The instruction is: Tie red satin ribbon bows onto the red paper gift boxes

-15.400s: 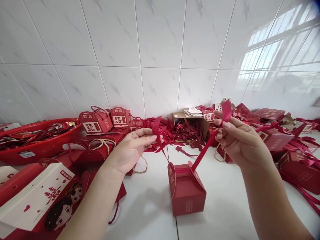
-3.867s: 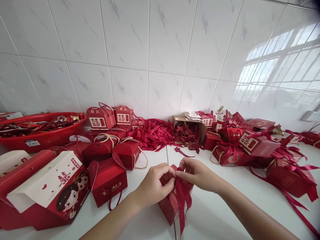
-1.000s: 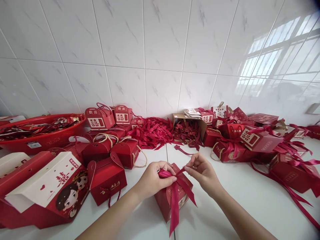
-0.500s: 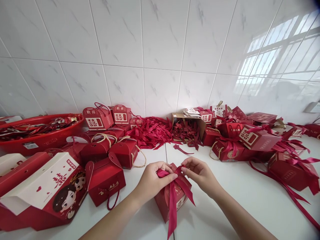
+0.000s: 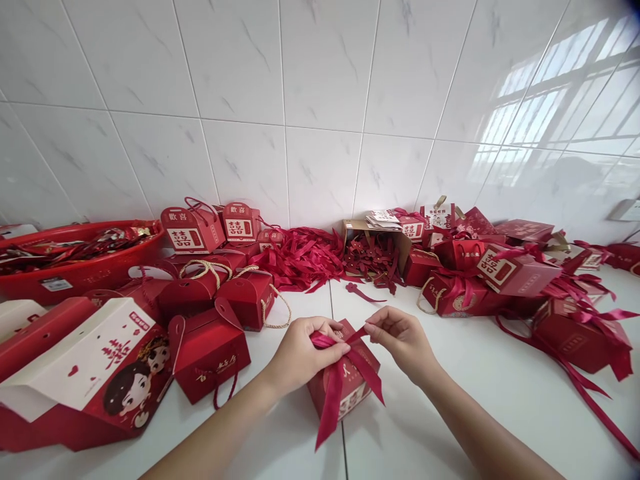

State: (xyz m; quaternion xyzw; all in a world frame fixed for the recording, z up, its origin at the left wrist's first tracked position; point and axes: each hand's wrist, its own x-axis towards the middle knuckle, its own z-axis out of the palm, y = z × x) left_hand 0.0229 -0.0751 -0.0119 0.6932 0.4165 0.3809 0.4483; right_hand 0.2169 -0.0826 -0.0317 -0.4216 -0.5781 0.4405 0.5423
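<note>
A small red gift box (image 5: 327, 395) with pale printing on its side sits on the white table in front of me. A dark red ribbon (image 5: 331, 403) lies across its top, two tails hanging down over the near side. At the upper left of the box, my left hand (image 5: 311, 350) pinches the ribbon's bunched loop between thumb and fingers. My right hand (image 5: 400, 340), to the right of the box, pinches another part of the ribbon with thumb and forefinger, stretching it out from the middle. The knot is partly hidden under my left thumb.
Red boxes with rope handles (image 5: 207, 350) crowd the left, beside a large opened box (image 5: 85, 373). A red basin (image 5: 90, 277) holds packets. Loose ribbons (image 5: 305, 260) and a cardboard box (image 5: 404, 250) of dark red cutouts lie along the wall. Ribboned boxes (image 5: 580, 333) fill the right.
My right hand has drawn its ribbon end slightly outward, away from my left hand. The hanging ribbon tail has swung left, and the view has shifted a little.
</note>
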